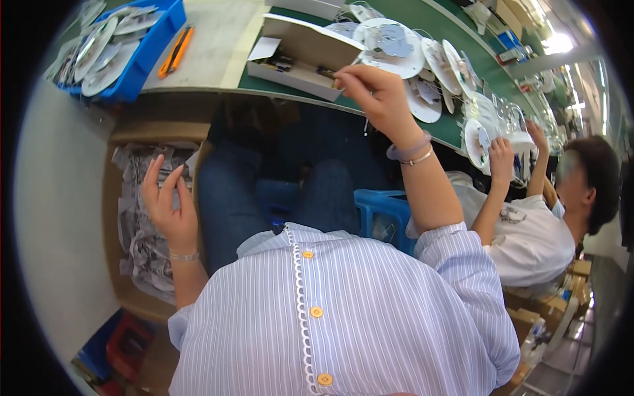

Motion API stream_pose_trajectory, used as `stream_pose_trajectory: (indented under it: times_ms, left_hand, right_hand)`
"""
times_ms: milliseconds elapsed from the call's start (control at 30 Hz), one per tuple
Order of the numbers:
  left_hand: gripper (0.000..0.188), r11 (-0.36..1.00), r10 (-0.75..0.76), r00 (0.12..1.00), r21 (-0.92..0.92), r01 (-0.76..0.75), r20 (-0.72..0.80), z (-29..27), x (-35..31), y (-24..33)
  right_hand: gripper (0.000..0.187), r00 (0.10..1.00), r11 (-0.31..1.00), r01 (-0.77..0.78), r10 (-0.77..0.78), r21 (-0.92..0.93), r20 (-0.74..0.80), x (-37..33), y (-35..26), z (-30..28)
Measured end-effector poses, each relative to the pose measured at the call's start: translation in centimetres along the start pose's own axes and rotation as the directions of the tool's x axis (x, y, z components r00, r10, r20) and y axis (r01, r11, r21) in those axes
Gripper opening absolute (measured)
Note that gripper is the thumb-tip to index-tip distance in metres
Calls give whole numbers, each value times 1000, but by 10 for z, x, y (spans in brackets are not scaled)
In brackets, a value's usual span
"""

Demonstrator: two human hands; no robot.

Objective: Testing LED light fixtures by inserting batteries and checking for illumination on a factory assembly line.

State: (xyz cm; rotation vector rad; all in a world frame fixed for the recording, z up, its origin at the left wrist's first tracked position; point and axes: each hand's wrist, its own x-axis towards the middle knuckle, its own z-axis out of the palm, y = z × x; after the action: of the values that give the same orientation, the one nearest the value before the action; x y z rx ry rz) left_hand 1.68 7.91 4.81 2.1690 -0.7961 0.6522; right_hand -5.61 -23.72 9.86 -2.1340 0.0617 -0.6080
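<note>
My left hand (168, 201) hangs down at my left side with its fingers spread, holding nothing, just over a brown cardboard box (115, 218) full of crumpled clear plastic wrappers (142, 247). My right hand (370, 96) is raised at the near edge of the green worktable (456, 129). Its fingertips are pinched together beside a small open white carton (300, 53); whether something tiny sits between them I cannot tell. Round white discs with small boards and wires (396, 46) lie just behind that hand.
A blue bin (142, 59) of round discs stands on the table at the far left, an orange utility knife (173, 51) beside it. A blue stool (386, 214) is under me. To my right another person in a white shirt (535, 241) handles a disc (477, 142).
</note>
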Motion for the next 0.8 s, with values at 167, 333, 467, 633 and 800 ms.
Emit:
stream_pose_trajectory:
  times_ms: [167,333,467,633,800]
  left_hand:
    - [12,969,-243,969,67,240,50,-8,-36,-57]
    - [14,734,-672,690,119,669,271,-29,-145,-190]
    - [20,570,-702,30,535,624,712,-39,-297,-285]
    - [24,755,-513,-139,523,396,847,-23,-350,-271]
    - [26,806,-475,-126,488,334,871,8,-344,-277]
  right_hand:
    - [16,986,623,124,9,-772,165,39,41,41]
    - [18,761,352,31,599,-935,250,78,21,48]
    - [20,733,334,129,602,-934,316,82,27,51]
    - [22,685,369,136,636,-920,356,83,38,47]
    - [19,709,371,186,591,-910,386,78,36,36]
